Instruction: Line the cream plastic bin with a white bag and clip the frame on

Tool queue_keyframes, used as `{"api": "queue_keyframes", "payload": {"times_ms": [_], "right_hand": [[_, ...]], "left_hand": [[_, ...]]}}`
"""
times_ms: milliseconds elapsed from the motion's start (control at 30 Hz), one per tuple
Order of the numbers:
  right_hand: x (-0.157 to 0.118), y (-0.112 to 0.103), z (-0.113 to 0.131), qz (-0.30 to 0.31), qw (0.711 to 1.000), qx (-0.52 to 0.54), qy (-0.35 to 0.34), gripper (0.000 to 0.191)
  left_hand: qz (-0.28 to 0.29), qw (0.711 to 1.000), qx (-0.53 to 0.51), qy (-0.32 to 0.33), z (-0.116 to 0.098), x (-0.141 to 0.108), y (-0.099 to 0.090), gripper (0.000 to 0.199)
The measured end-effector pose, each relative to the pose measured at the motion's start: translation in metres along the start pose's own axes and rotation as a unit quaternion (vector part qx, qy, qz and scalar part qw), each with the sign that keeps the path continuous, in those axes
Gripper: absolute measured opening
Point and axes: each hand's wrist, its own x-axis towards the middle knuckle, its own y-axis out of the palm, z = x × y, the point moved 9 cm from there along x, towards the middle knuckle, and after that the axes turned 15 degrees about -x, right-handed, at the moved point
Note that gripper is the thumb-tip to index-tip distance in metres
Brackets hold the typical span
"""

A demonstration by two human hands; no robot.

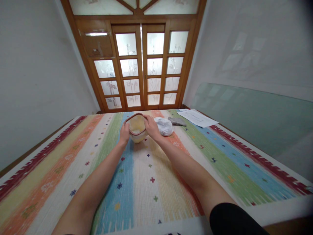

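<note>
A small translucent, yellowish container [137, 138] with a reddish-brown rim is held between my two hands above the striped tablecloth [144, 195]. Its open top tilts toward me, and the inside looks bare, though fine detail is blurred. My left hand [124, 132] grips the left side of the rim, thumb at the edge. On the right side, my right hand [152, 127] closes round the rim in the same way. Just right of that hand lies a white, rounded, crumpled bundle [164, 126], partly hidden by the hand.
A folded grey cloth [177, 121] lies beside the white bundle. Printed paper sheets [197, 117] rest at the table's far right edge. A pale green glass panel [244, 111] leans along the right wall. Wooden doors with glass panes [141, 65] stand beyond the table.
</note>
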Motion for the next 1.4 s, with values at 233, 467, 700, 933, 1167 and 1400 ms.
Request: {"api": "queue_keyframes", "payload": {"times_ms": [233,467,700,933,1167,1400], "right_hand": [[-0.0012,-0.0024,0.0019,-0.001,1.000,-0.001,0.002,0.038],[-0.0010,-0.0027,0.0024,0.001,1.000,0.005,0.000,0.039],[-0.0014,-0.0036,0.0024,-0.003,1.000,0.008,0.001,0.038],[-0.0018,-0.0031,0.0022,0.004,1.000,0.002,0.005,0.036],[-0.0023,-0.0036,0.0022,0.000,1.000,0.007,0.005,0.036],[-0.0013,-0.0025,0.0015,0.005,1.000,0.006,0.005,0.036]], "left_hand": [[0.005,1.000,-0.001,0.000,0.0005,-0.0013,0.0007,0.035],[0.001,1.000,0.012,-0.006,-0.0005,-0.0010,-0.0001,0.035],[0.001,1.000,0.005,-0.004,-0.0032,-0.0029,0.0012,0.035],[0.006,1.000,0.003,-0.008,-0.0018,-0.0020,0.0017,0.035],[0.006,1.000,0.006,-0.005,-0.0055,-0.0027,0.0028,0.034],[0.004,1.000,0.010,-0.009,-0.0068,-0.0028,0.0025,0.035]]}}
